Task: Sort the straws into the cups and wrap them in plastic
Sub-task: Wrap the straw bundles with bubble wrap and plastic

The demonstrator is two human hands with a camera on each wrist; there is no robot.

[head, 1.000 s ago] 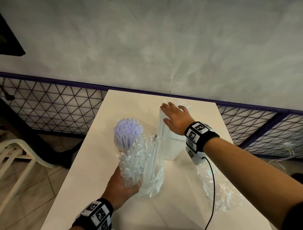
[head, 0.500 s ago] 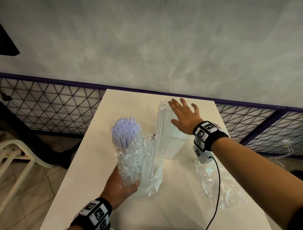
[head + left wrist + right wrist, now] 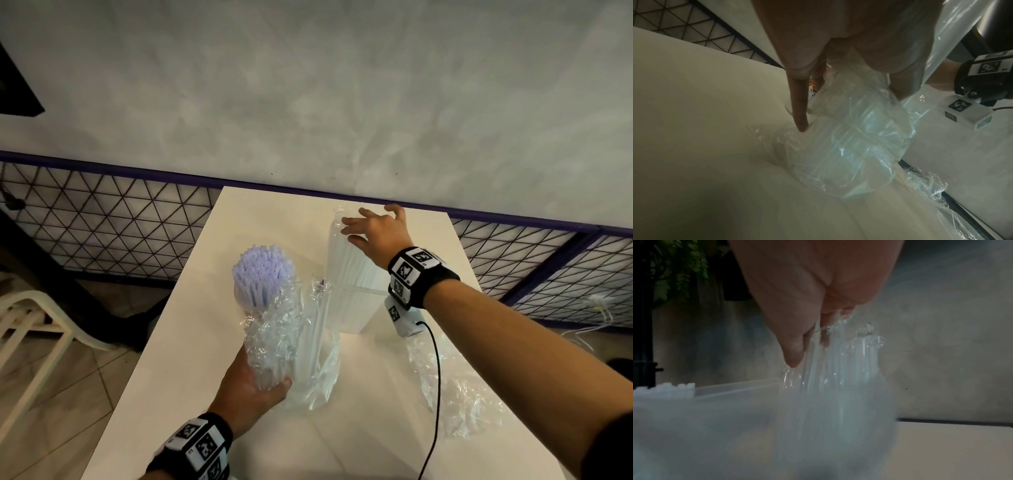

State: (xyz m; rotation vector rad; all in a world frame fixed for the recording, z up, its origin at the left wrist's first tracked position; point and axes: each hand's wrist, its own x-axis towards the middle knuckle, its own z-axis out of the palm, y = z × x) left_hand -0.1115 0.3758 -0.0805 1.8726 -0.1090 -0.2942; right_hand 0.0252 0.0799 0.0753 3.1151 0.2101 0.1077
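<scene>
Standing upright near the middle of a white table (image 3: 191, 308): a clear cup (image 3: 274, 356) wrapped in crinkled plastic, holding a dense bundle of pale purple straws (image 3: 262, 275) rising well above its rim. Curling round the lower part of that cup from the near side: left hand (image 3: 251, 390), thumb pressing the wrap on the right, fingers going behind it; in the left wrist view, one finger (image 3: 799, 104) pointing down along the plastic to the tabletop. Leaning just beside the cup on its right: a loose plastic sleeve (image 3: 318, 359) with a few clear straws inside. Standing behind and to the right, against a white rectangular container (image 3: 359, 301): a tall plastic-wrapped pack of clear straws (image 3: 337, 260). Reaching over the top of that pack: right hand (image 3: 378, 234), fingers spread and slightly bent, fingertips (image 3: 795, 353) touching the crimped plastic at the pack's upper end, not closing round it. Lying flat at the table's near right: a crumpled plastic sheet (image 3: 455, 394).
</scene>
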